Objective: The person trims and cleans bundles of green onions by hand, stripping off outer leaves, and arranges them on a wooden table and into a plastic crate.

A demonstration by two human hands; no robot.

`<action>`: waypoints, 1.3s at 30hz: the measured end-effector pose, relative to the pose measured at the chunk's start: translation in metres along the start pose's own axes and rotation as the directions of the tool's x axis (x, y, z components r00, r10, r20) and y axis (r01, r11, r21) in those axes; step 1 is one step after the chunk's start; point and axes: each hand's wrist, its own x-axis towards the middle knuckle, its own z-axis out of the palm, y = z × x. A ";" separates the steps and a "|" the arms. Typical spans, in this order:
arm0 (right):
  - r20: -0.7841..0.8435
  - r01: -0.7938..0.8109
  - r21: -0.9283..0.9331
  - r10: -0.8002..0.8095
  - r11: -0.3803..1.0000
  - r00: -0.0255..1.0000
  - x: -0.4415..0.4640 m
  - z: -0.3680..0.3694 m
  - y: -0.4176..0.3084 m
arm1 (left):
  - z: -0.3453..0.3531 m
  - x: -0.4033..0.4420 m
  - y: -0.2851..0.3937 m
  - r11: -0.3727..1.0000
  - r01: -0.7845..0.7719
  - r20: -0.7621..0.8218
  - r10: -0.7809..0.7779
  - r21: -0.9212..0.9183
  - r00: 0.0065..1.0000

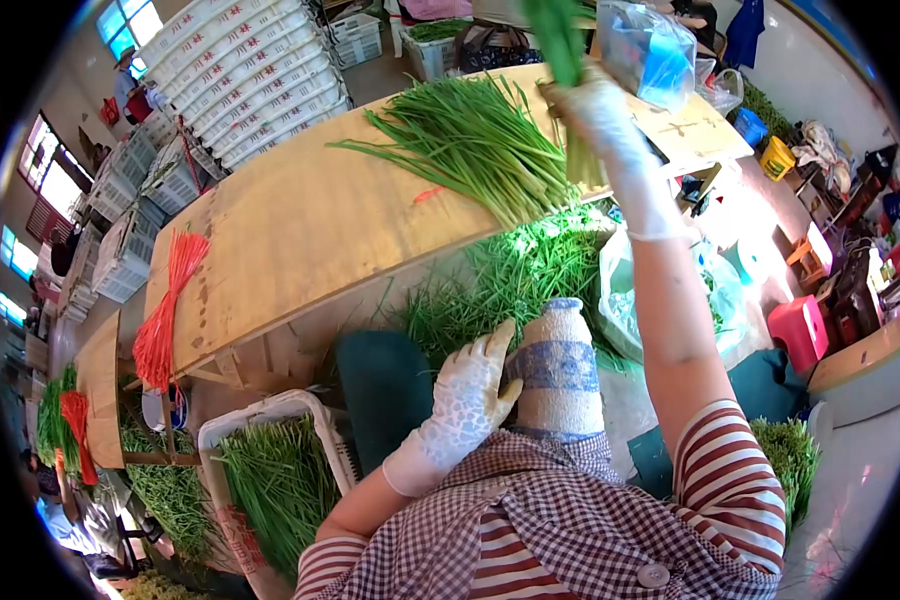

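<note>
My right hand (598, 118), in a pale glove, is raised over the table's right part. It is closed around a bunch of garlic chives (558, 45), whose green leaves point up and pale stalk ends hang below the fist. Just left of it a loose pile of garlic chives (475, 145) lies on the wooden table (270, 235), stalk ends toward me. My left hand (467, 390), in a patterned white glove, is low before my body, beside a blue-and-white cloth-covered knee (558, 365). Its thumb stands apart from the fingers, and nothing shows in it.
Red ties (175, 305) lie at the table's left end. A white crate (270, 420) of chives stands by my left side. Loose greens (510, 275) cover the floor under the table edge, near a plastic bag (625, 300). A pink stool (798, 335) stands right. White crates (245, 75) are stacked behind.
</note>
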 end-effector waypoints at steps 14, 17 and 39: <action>0.220 -0.003 -0.666 0.200 0.746 0.955 -0.001 0.069 -0.001 | -0.006 0.028 -0.044 0.926 0.067 -0.115 -0.118 -0.371 0.986; 0.247 -0.006 -0.602 0.193 0.798 0.950 0.005 0.055 0.008 | -0.028 0.064 -0.053 0.892 0.067 -0.194 -0.170 -0.447 0.966; 0.748 0.093 -0.008 -0.056 0.996 0.662 -0.301 0.073 0.092 | 0.019 -0.148 -0.099 0.788 0.608 -0.107 -0.600 0.091 0.793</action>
